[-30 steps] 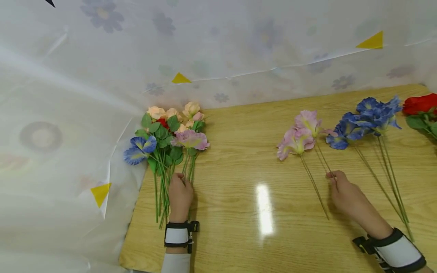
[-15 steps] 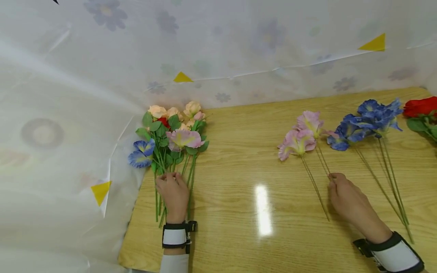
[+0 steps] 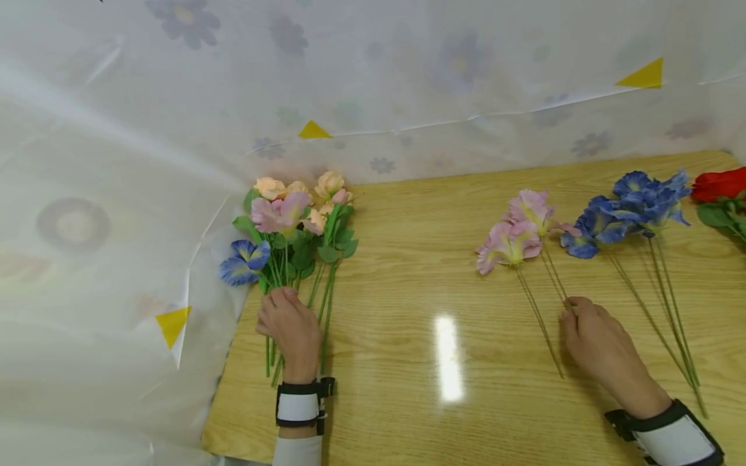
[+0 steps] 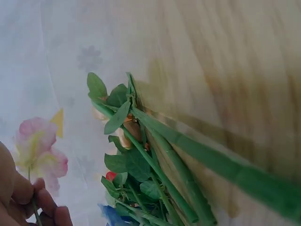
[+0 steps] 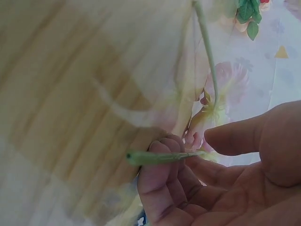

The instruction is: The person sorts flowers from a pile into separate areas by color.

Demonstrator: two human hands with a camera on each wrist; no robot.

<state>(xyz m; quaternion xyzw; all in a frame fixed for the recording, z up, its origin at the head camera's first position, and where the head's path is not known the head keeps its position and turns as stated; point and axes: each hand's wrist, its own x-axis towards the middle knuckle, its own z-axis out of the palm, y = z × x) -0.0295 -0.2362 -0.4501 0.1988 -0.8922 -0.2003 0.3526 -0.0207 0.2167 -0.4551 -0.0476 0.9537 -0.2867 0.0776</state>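
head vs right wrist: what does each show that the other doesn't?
Head only: the left hand on the bunch at the table's left edge, the blue flowers, a red flower at far right, and the full pink pair lying flat.
Right wrist only: the fingers curled under a green stem, thumb apart above it.
Both: the right hand at a pink flower's stem, the wooden table, the floral sheet behind.

1. Bunch [image 3: 291, 226]: peach, pink, blue blooms, green leaves.
2. Loose pink flowers [image 3: 513, 230].
3. Blue flowers [image 3: 629, 207].
4. Red flower [image 3: 719, 184].
5. Table [image 3: 408, 259]: light wood grain.
6. Sheet [image 3: 233, 84]: white, faded flower print, yellow triangles.
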